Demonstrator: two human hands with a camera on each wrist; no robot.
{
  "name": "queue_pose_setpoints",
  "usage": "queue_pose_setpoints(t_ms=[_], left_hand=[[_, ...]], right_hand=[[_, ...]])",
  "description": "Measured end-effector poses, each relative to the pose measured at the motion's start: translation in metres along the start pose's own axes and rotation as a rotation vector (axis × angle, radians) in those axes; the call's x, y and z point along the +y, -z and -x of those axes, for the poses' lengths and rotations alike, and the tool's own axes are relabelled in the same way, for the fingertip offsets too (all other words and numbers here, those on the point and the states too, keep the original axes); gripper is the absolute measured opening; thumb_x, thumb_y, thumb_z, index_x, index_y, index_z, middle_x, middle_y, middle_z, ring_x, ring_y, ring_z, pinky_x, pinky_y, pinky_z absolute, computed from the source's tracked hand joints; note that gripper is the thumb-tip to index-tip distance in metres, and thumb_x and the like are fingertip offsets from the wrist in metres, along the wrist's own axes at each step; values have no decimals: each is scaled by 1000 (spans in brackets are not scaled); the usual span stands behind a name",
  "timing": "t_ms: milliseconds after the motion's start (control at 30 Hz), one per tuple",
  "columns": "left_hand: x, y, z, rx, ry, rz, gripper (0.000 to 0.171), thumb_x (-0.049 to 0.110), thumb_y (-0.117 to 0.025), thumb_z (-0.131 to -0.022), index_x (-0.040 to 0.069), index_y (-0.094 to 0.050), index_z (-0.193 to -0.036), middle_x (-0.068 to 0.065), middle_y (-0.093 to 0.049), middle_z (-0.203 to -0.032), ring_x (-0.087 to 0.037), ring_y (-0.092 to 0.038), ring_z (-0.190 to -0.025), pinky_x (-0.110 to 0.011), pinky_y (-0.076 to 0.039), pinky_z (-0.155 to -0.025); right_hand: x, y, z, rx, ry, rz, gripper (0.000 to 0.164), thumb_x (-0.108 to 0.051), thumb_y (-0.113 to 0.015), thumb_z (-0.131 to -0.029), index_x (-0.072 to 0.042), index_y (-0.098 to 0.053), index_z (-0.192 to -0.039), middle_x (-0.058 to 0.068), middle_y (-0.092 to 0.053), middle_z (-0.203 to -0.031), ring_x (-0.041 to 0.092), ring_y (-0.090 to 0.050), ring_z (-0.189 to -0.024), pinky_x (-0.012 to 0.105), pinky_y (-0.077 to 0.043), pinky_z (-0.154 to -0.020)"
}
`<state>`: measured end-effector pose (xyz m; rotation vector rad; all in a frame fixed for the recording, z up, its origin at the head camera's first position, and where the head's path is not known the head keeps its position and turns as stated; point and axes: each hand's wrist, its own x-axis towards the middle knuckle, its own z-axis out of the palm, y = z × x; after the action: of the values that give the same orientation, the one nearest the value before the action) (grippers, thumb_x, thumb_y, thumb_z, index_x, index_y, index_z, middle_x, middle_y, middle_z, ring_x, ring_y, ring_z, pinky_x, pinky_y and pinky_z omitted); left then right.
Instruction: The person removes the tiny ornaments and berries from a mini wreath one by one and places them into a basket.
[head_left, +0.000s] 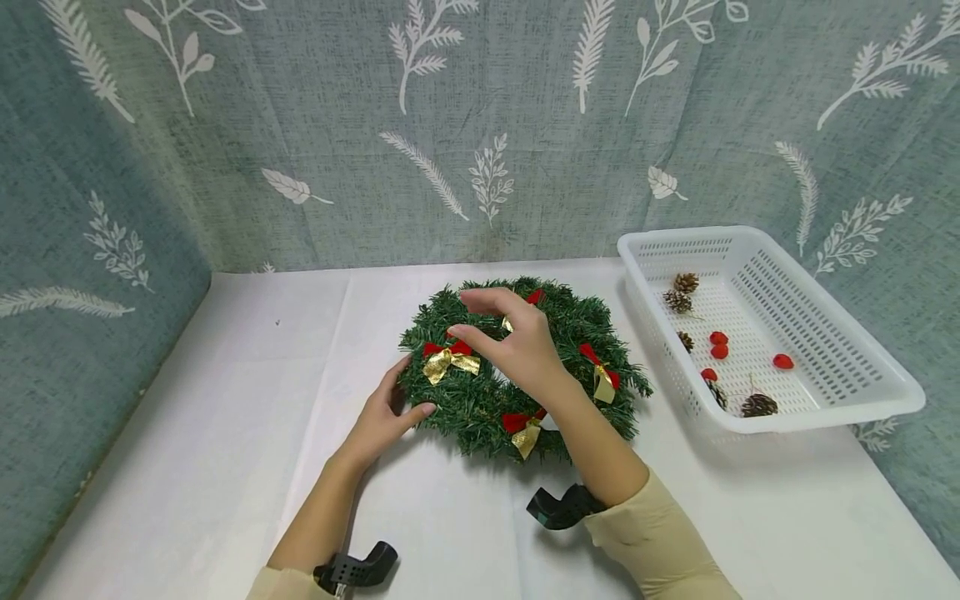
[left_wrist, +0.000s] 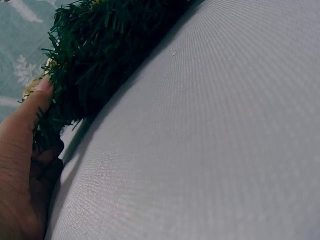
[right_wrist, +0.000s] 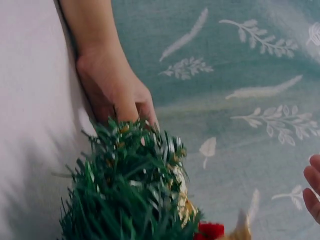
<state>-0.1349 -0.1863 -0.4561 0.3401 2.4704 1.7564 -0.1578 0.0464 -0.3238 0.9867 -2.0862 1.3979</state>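
Observation:
A green tinsel wreath (head_left: 468, 412) lies flat on the white table, decorated with several red-and-gold bows, among them one at its left side (head_left: 448, 363) and one at its right (head_left: 602, 377). My left hand (head_left: 381, 423) holds the wreath's left edge; in the left wrist view its thumb (left_wrist: 42, 90) lies over the greenery and the other fingers curl beneath. Above the wreath is my right hand (head_left: 519, 343), thumb and fingers spread apart with nothing between them. It partly covers the bow (head_left: 535, 297) at the back. Only its fingertips (right_wrist: 312, 185) show in the right wrist view.
To the right stands a white perforated plastic basket (head_left: 832, 419) holding several pinecones (head_left: 759, 405) and several small red pieces (head_left: 783, 361). A grey-green curtain (head_left: 337, 108) with white leaf prints hangs behind the table and at its left side.

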Motion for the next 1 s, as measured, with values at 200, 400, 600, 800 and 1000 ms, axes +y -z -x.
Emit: queue_pose_setpoints(t_ms=[200, 400, 600, 800, 1000], left_hand=[[0, 0, 0, -8, -7, -3, 84, 27, -67, -89, 20, -13, -153, -11, -10, -158, -38, -17, -142, -52, -19, -115], [1, 0, 1, -1, -7, -18, 83, 26, -67, -90, 20, -13, -153, -11, -11, -158, -38, -19, -142, -52, -20, -115], [2, 0, 1, 0, -14, -15, 83, 25, -67, -90, 20, -14, -153, -10, -11, -158, -37, -18, -142, -52, -20, -115], [1, 0, 1, 4, -11, -18, 82, 26, -67, -90, 20, -14, -153, -10, -11, -158, -38, -19, -142, -53, -20, -115], [2, 1, 1, 3, -9, -15, 83, 26, -68, -89, 20, -14, -153, -11, -12, -158, -38, -19, -142, -53, -21, -115]], right_hand=[[-3, -10, 0, -7, 11, 29, 42, -10, -77, -79, 0, -62, -116, 14, -65, -111, 22, -62, -103, 32, -52, -90], [0, -20, 3, 11, -33, 54, 39, -13, -75, -81, 0, -62, -116, 13, -65, -111, 23, -62, -102, 36, -53, -89], [12, -31, 4, 73, -76, 78, 37, -15, -74, -83, -2, -63, -116, 14, -65, -109, 22, -61, -100, 34, -52, -87], [24, -45, 5, 126, -149, 33, 36, -14, -73, -84, 0, -62, -115, 15, -64, -112, 26, -61, -102, 42, -52, -88], [33, -55, 7, 112, -241, 40, 37, -20, -71, -86, -2, -61, -117, 13, -64, -112, 26, -60, -103, 46, -53, -86]])
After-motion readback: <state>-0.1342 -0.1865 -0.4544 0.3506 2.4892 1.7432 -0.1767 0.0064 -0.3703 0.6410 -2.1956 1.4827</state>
